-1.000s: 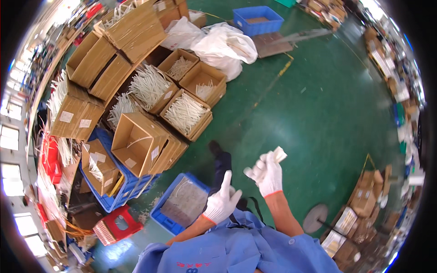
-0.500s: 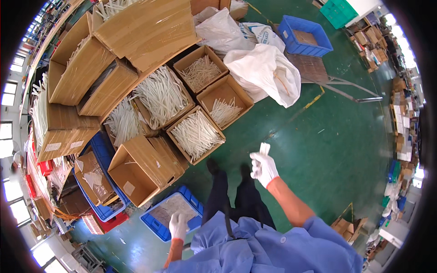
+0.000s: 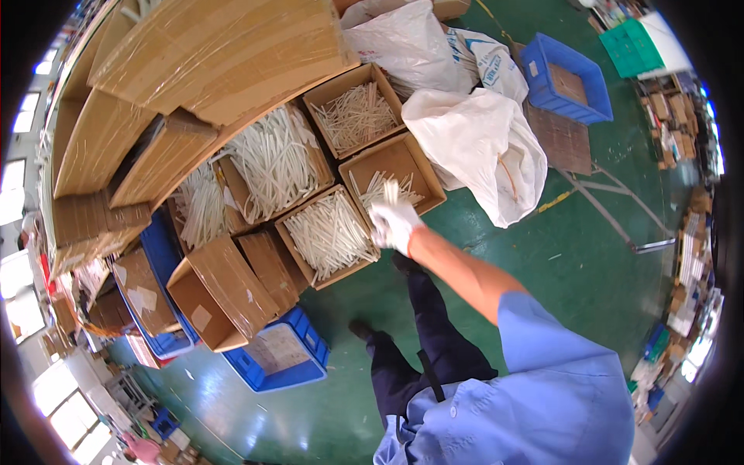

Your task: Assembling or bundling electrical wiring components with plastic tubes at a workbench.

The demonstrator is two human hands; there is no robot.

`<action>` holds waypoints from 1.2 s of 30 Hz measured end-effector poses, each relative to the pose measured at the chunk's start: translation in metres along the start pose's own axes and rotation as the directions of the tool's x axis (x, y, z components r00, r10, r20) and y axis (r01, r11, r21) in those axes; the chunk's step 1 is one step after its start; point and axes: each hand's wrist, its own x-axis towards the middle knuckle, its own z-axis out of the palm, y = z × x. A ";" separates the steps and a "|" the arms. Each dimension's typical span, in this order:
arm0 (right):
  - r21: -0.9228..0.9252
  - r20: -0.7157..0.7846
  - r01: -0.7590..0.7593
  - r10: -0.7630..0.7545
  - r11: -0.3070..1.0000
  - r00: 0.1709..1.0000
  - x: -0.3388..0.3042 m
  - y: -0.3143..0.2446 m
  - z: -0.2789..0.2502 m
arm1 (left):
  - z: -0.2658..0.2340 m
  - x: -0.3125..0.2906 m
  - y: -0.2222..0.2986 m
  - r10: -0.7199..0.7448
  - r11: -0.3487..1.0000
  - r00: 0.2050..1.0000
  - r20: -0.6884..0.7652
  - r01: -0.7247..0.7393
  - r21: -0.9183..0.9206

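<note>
My right hand (image 3: pixel 396 225), in a white glove, is closed around a small bundle of short white strips (image 3: pixel 391 191). It hangs over the near edges of two open cardboard cartons. One carton (image 3: pixel 387 160) has a low pile of short white strips in it; the other (image 3: pixel 346 272), just left of the hand, is filled with longer white strips (image 3: pixel 325 235). From this angle I cannot tell whether the hand touches either carton. My left hand is out of view.
More cartons of white strips (image 3: pixel 273 159) stand behind, beside a curved cardboard wall (image 3: pixel 232 58). White sacks (image 3: pixel 480 147) lie to the right, near a blue crate (image 3: pixel 570 77) and a metal-framed trolley (image 3: pixel 612 190). A blue bin (image 3: pixel 291 372) sits on the floor at left.
My right hand has moved left and forward with the strips, from above the floor to the cartons. My left hand has left the view. My feet have shifted and the view has turned.
</note>
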 end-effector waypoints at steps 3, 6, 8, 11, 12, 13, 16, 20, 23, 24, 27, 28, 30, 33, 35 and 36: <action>-0.093 -0.039 0.083 -0.087 0.992 0.995 0.035 -0.080 0.042 | 0.052 -0.029 -0.045 0.063 0.996 0.997 0.043 -0.066 0.062; -0.497 -0.198 0.103 -0.228 0.862 0.953 0.062 -0.072 0.011 | 0.116 -0.039 -0.086 0.153 0.983 0.982 0.112 -0.164 0.087; -0.650 -0.099 0.033 -0.128 0.759 0.987 0.055 -0.015 -0.027 | 0.156 -0.046 -0.116 0.216 0.969 0.966 0.141 -0.229 0.089; -0.824 -0.100 -0.125 0.076 0.552 0.992 0.015 0.122 -0.063 | 0.189 -0.069 -0.188 0.285 0.947 0.946 0.155 -0.302 0.106; -0.851 -0.090 -0.122 0.087 0.511 0.992 0.014 0.147 -0.070 | 0.198 -0.081 -0.218 0.304 0.940 0.939 0.159 -0.323 0.109; -0.755 -0.029 -0.216 0.297 0.620 0.954 -0.018 0.212 -0.108 | 0.206 -0.104 -0.257 0.304 0.941 0.942 0.141 -0.320 0.112; -0.729 -0.074 -0.451 0.595 0.515 0.800 -0.090 0.319 -0.157 | 0.300 -0.234 -0.369 0.210 0.976 0.978 -0.002 -0.210 0.065; -0.959 -0.152 -0.247 0.481 0.140 0.864 -0.198 0.412 -0.158 | 0.398 -0.369 -0.395 -0.549 0.784 0.817 0.177 0.577 -0.230; -0.991 -0.135 -0.127 0.528 -0.053 0.838 -0.258 0.512 -0.162 | 0.430 -0.400 -0.489 -0.577 0.683 0.799 0.170 0.586 -0.437; -0.989 -0.111 -0.149 0.638 0.007 0.762 -0.225 0.512 -0.171 | 0.438 -0.390 -0.508 -0.478 0.779 0.867 0.138 0.492 -0.389; -0.991 -0.073 -0.023 0.380 -0.135 0.922 -0.318 0.613 -0.168 | 0.365 -0.373 -0.563 -0.633 0.315 0.709 0.311 0.603 -0.733; -0.993 -0.064 -0.020 0.397 -0.113 0.916 -0.333 0.639 -0.170 | 0.341 -0.359 -0.582 -0.644 0.030 0.675 0.361 0.494 -0.869; -0.997 -0.066 -0.038 0.465 -0.069 0.883 -0.369 0.702 -0.167 | 0.309 -0.327 -0.637 -0.652 -0.032 0.678 0.340 0.423 -0.906; -0.994 -0.100 -0.108 0.603 -0.023 0.791 -0.445 0.817 -0.157 | 0.254 -0.269 -0.720 -0.650 -0.075 0.685 0.329 0.373 -0.925; -0.996 -0.085 -0.052 0.549 -0.075 0.831 -0.457 0.886 -0.152 | 0.202 -0.197 -0.775 -0.551 0.019 0.779 0.300 0.371 -0.929; -0.990 -0.119 -0.052 0.570 -0.131 0.813 -0.469 0.927 -0.153 | 0.202 -0.163 -0.811 -0.573 0.159 0.789 0.220 0.370 -0.915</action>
